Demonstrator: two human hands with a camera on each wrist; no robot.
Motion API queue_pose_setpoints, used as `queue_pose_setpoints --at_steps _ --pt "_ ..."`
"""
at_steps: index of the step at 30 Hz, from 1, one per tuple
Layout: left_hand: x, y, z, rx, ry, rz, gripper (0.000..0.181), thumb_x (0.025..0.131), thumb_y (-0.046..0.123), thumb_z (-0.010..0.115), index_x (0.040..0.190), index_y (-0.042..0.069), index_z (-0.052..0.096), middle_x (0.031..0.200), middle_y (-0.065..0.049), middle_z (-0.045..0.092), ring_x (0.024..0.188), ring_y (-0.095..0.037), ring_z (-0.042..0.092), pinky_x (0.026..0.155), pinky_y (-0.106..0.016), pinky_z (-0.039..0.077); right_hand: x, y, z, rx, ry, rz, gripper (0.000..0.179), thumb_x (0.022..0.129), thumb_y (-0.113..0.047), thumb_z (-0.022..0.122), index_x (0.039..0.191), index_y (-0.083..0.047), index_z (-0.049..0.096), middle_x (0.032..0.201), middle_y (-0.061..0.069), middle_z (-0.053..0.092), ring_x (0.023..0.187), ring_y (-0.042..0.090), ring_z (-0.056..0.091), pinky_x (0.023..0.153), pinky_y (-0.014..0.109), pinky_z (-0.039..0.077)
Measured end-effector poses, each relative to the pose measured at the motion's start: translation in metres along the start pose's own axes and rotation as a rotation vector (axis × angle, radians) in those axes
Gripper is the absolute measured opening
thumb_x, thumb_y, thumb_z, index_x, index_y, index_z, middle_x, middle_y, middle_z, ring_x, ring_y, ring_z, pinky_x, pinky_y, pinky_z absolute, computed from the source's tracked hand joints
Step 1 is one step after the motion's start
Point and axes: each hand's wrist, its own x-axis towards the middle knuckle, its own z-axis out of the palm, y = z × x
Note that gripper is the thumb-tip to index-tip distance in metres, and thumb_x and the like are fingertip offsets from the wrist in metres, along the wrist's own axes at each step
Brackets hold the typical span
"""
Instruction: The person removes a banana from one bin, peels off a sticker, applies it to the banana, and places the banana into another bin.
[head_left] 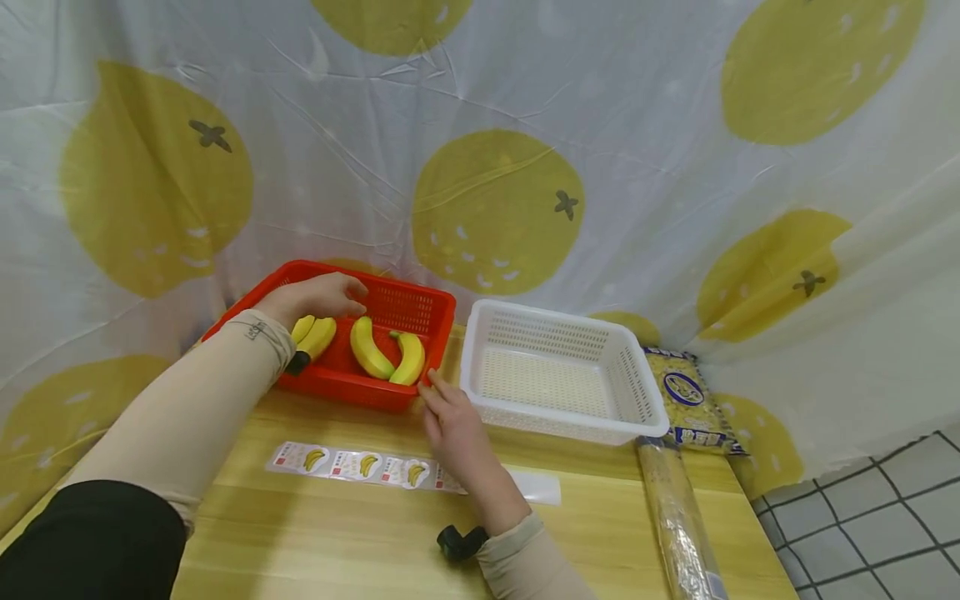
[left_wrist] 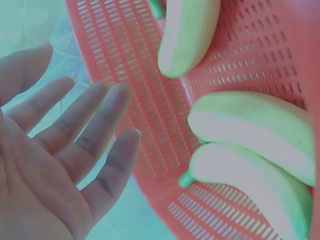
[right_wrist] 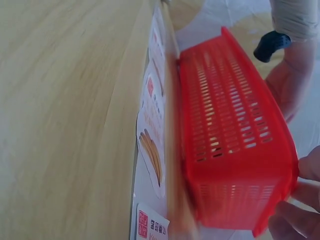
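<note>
Worktop: pale wood-look top (head_left: 330,533), runs under and in front of the red basket.
Red basket: landmark; slotted plastic (head_left: 337,387), bananas inside; probably light, thin-walled, a bit springy; best held by rim or corners, kept level so fruit doesn't roll.
White basket: just right of red basket (head_left: 555,423); likely as light and flexible, same rim hold.
Wrapped roll: shiny clear wrap (head_left: 678,508), well right of red basket, nearer the person; probably slippery, wants a full-hand wrap.
Bag: yellow, blue print (head_left: 686,392), far right of red basket, beyond white one; contents can't be made out.
Sticker strip: banana labels (head_left: 360,465), flat in front of red basket, partly under right forearm; likely floppy, lift by an edge.
Left hand: over red basket's back part (head_left: 318,296); fingers spread loosely, holding nothing.
Right hand: at red basket's front right corner (head_left: 456,429), fingers touching rim; can't tell if pinching or just resting.
Bananas: right pair (head_left: 370,348) and left pair (head_left: 318,337) inside red basket, left one partly behind forearm; look smooth, probably light, may bruise if real; take round mid-curve, gentle squeeze.
</note>
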Motion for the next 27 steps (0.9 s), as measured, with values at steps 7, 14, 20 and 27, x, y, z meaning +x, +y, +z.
queue_pose_setpoints --at_steps 7,14,20,27 --pt "0.009 -0.003 0.009 -0.036 0.058 0.0 0.05 0.104 0.022 0.058 0.147 -0.002 0.05 0.142 -0.025 0.057 0.118 -0.036 0.063 0.105 -0.057 0.048 -0.001 0.003 -0.004 0.008 -0.022 0.02 0.037 0.098 -0.005 0.066 0.135 -0.001 0.066 0.148 0.018 0.058 0.128 0.032 0.062 0.104 0.041 0.052" --pt "0.019 -0.005 0.003 -0.014 0.178 0.036 0.044 0.102 0.017 0.058 0.142 -0.003 0.055 0.134 -0.026 0.062 0.12 -0.042 0.06 0.099 -0.058 0.051 0.002 0.009 -0.008 0.008 -0.051 0.03 0.036 0.099 -0.006 0.064 0.135 -0.002 0.066 0.15 0.015 0.056 0.134 0.029 0.058 0.107 0.04 0.049" --pt "0.031 -0.012 0.014 0.036 0.062 0.003 0.048 0.095 0.003 0.059 0.143 -0.003 0.055 0.137 -0.029 0.06 0.118 -0.041 0.061 0.1 -0.054 0.052 0.0 0.012 -0.009 0.026 -0.075 0.051 0.037 0.101 -0.008 0.063 0.137 -0.005 0.065 0.152 0.013 0.055 0.136 0.028 0.057 0.109 0.04 0.048" --pt "0.03 -0.018 0.025 0.13 -0.028 -0.001 0.052 0.089 -0.008 0.061 0.141 -0.005 0.057 0.135 -0.031 0.061 0.124 -0.046 0.058 0.106 -0.057 0.048 -0.001 0.003 -0.005 0.049 -0.116 0.05 0.037 0.102 -0.009 0.06 0.139 -0.005 0.064 0.152 0.015 0.054 0.137 0.03 0.055 0.111 0.041 0.046"
